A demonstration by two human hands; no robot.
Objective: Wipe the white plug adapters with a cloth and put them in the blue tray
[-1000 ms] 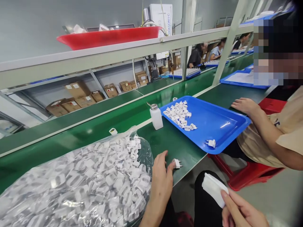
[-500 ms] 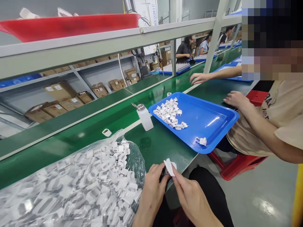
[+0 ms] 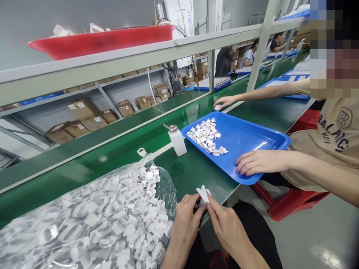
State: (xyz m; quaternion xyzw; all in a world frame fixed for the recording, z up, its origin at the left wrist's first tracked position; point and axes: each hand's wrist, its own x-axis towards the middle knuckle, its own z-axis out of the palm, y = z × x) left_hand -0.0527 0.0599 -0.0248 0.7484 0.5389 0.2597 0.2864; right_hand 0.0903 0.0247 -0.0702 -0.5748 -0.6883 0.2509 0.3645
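Note:
Low in front of me, my left hand (image 3: 187, 213) is closed on a small plug casing, mostly hidden by fingers and cloth. My right hand (image 3: 224, 220) pinches a folded white cloth (image 3: 203, 193) against that piece. Left of my hands lies a large clear plastic bag (image 3: 165, 179) full of white plug casings (image 3: 120, 220). Beyond my hands a blue tray (image 3: 241, 130) carries a heap of white plug casings (image 3: 204, 132) on its left side. A white pump bottle (image 3: 177, 142) stands between bag and tray.
At right sits a co-worker; one hand (image 3: 251, 163) rests over the tray's near corner, the other (image 3: 224, 101) grips a white piece beyond the tray. One casing (image 3: 141, 152) lies on the green belt. A metal rail (image 3: 126, 48) with a red tray (image 3: 106, 40) crosses above.
The co-worker's near hand has come down into the blue tray, covering where a lone casing lay. Their far hand has reached left to a white piece. My hands keep nearly the same grip.

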